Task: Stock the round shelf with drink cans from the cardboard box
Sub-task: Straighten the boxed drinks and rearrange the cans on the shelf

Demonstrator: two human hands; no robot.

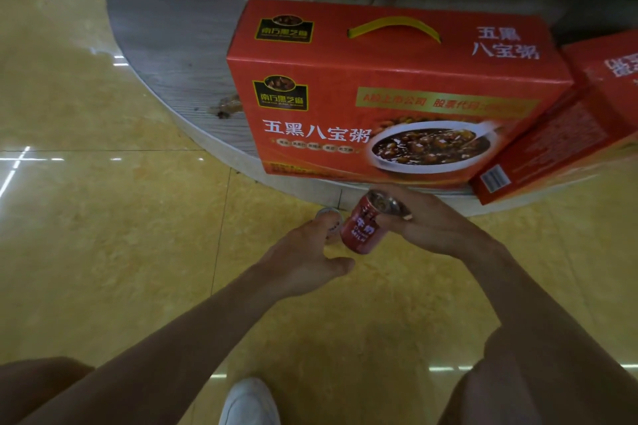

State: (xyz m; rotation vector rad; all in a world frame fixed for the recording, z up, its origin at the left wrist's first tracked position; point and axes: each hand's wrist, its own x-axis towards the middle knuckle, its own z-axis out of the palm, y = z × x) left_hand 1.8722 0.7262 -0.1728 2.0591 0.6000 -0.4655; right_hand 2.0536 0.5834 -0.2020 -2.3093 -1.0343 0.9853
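Red can (360, 229), held tilted in the right grip (435, 228), needs righting before seating on the round shelf (165, 55); whether the left grip (300, 255) holds the second can (328, 217) cannot be told.

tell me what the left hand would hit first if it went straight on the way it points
Probably the silver-topped can right at the fingertips of the left hand, possibly already touching; beyond it lies the rim of the round shelf.
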